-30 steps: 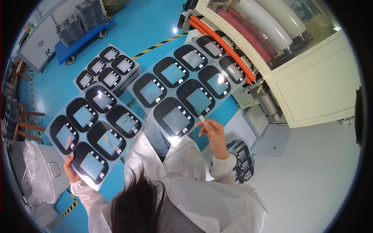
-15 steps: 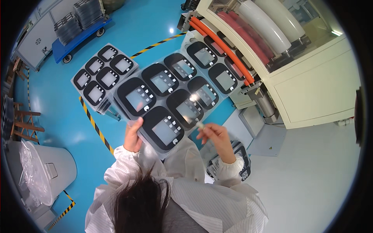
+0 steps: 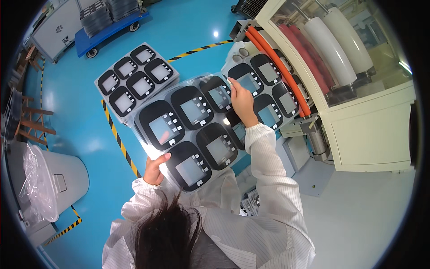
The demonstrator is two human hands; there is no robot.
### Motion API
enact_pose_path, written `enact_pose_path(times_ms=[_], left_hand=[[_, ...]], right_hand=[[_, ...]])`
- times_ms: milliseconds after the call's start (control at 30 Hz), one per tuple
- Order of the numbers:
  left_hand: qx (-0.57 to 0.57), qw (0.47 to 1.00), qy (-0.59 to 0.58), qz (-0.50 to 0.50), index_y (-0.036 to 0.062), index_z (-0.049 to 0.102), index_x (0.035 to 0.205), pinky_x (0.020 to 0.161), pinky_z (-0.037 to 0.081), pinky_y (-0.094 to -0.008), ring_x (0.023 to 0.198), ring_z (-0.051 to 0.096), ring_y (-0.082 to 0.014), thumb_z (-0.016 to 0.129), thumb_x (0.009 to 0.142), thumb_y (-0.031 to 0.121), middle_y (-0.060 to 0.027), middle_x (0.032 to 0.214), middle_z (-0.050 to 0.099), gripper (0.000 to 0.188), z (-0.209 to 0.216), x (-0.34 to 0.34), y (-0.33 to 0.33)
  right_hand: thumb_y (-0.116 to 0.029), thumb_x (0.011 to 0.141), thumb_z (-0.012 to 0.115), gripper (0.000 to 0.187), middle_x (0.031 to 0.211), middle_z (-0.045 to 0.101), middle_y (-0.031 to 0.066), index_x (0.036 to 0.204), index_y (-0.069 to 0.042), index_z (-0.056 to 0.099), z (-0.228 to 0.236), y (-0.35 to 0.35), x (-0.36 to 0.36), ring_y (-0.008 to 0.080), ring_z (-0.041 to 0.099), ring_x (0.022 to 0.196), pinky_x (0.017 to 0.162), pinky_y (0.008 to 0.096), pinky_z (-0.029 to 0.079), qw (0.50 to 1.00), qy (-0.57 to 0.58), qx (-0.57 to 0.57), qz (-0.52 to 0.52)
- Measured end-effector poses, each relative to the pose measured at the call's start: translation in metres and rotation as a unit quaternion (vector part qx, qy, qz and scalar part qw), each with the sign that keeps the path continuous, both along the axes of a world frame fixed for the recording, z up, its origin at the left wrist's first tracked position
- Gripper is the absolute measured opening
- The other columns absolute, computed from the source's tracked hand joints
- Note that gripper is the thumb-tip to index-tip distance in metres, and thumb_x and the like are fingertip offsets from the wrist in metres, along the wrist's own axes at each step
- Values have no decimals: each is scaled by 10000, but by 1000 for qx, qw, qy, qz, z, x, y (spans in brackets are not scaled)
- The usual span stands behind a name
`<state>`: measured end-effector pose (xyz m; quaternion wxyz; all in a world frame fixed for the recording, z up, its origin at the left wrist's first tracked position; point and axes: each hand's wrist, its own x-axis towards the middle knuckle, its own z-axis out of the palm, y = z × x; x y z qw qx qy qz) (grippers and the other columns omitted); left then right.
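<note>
My left hand (image 3: 155,171) grips the near left corner of a clear plastic sheet (image 3: 191,134), thumb on top. Rows of black rounded-square panels with pale windows and small white icons are printed on it. My right hand (image 3: 243,103) reaches across the sheet to its far right part, fingers closed in a pinch. Something small and pale shows at the fingertips, too small to name. Beyond that hand, another printed sheet (image 3: 270,105) lies at the machine's orange rollers (image 3: 280,71). Whether the two sheets overlap there I cannot tell.
A stack of similar printed sheets (image 3: 134,80) stands at the left. The cream machine (image 3: 367,139) with large rollers fills the right. A white bin (image 3: 67,184) with clear film stands lower left, wooden stools (image 3: 36,116) behind it. A blue cart (image 3: 109,32) carries more stacks.
My right hand has moved from the sheet's near edge up and across to its far part, still pinched. My left hand keeps its hold. The whole view has shifted slightly.
</note>
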<state>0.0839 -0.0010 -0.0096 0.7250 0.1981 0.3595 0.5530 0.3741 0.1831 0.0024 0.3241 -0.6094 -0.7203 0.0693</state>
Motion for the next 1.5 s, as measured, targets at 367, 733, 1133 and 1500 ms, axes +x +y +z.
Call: enact_pose_path(times_ms=[367,733,1133,1500], left_hand=[[-17,999,31,-16,-7,369,1409,981,393,-312,1160,511,-211,609,753,-13,-113,1294,522,699,13,-17,-12],[0,998,47,35,0,339,1388,936,496,-424,1116,567,-311,630,758,106,-179,1252,529,703,22,-38,-33],[34,994,-94,-34,-8,411,1347,977,458,-381,1114,575,-278,541,867,113,-154,1240,568,512,18,-41,-23],[44,997,-54,-21,-5,342,1413,944,449,-323,1092,574,-225,563,832,31,-134,1240,559,622,62,-85,-46]], right_hand=[[-137,900,516,248,799,655,200,1097,-129,667,11,15,-13,379,634,747,670,453,503,986,-127,-109,9],[-27,876,508,248,651,601,109,1060,-4,673,76,-218,120,215,576,594,608,312,483,911,100,-400,-11],[-178,956,544,269,715,591,53,1100,37,621,55,-317,-38,124,559,622,592,254,452,670,659,-334,80],[-170,974,506,224,617,488,-24,924,-2,645,74,-345,-154,47,423,556,529,209,347,743,571,-305,170]])
